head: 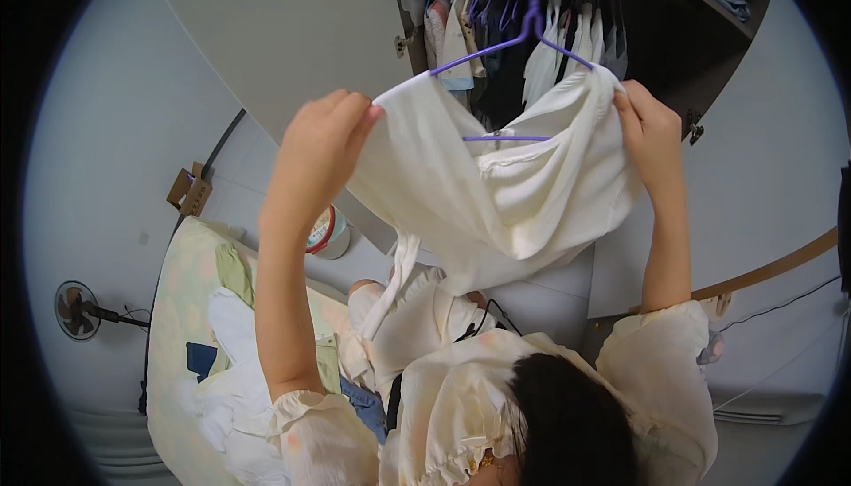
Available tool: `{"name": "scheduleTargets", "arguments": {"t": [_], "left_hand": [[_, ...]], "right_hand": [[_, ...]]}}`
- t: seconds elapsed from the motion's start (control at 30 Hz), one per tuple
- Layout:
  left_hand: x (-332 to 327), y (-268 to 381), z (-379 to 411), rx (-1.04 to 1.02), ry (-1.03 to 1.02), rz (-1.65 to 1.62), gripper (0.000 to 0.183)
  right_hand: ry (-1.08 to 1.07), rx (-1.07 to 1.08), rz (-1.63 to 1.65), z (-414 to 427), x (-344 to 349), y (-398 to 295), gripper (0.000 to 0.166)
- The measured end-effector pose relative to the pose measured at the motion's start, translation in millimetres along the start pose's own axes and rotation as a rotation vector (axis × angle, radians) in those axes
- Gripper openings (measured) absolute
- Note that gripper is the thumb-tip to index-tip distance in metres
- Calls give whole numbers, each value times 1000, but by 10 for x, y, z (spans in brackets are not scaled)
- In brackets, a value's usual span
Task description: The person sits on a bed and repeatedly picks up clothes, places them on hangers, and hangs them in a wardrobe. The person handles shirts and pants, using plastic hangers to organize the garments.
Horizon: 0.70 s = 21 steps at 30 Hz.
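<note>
A white draped top (425,173) hangs on a purple clothes hanger (534,14) in front of me. My left hand (332,127) pinches the top's left shoulder over the hanger's arm. At the other shoulder, my right hand (648,120) grips the fabric near the hanger's right end. The hanger's crossbar shows through the draped neckline, and its hook runs out of the top of the view. A narrow strip of white cloth dangles from the top's lower left.
Behind the top, an open wardrobe (691,34) holds several hanging clothes (459,41). Loose garments (233,366) lie on the bed (173,326) at left. A lidded bucket (336,237) stands on the floor, a cardboard box (191,190) beyond the bed, and a fan (78,310) at far left.
</note>
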<state>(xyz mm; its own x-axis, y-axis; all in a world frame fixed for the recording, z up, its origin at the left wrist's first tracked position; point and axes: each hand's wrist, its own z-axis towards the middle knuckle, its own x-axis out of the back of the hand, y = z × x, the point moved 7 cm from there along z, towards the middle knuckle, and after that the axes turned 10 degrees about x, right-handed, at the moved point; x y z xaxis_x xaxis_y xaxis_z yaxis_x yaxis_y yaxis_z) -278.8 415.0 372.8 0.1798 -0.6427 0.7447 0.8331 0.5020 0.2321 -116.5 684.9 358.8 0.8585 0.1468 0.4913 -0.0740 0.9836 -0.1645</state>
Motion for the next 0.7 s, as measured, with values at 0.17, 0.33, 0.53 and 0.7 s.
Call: {"name": "scheduleTargets", "arguments": {"t": [0.17,0.33,0.53,0.7], "left_hand": [[-212,-104,-130,35,10,-30,22],[-171,-312,-297,109,141,-40,19],[-56,-289,-357,86,222,22,20],[-73,-452,-451,132,269,-4,21]], "right_hand": [[-154,39,64,123,-163,-90,21],[-463,-28,356,170,-373,100,23],[-287,-11,489,126,-374,256,28],[-336,63,426,93,-491,-12,29]]}}
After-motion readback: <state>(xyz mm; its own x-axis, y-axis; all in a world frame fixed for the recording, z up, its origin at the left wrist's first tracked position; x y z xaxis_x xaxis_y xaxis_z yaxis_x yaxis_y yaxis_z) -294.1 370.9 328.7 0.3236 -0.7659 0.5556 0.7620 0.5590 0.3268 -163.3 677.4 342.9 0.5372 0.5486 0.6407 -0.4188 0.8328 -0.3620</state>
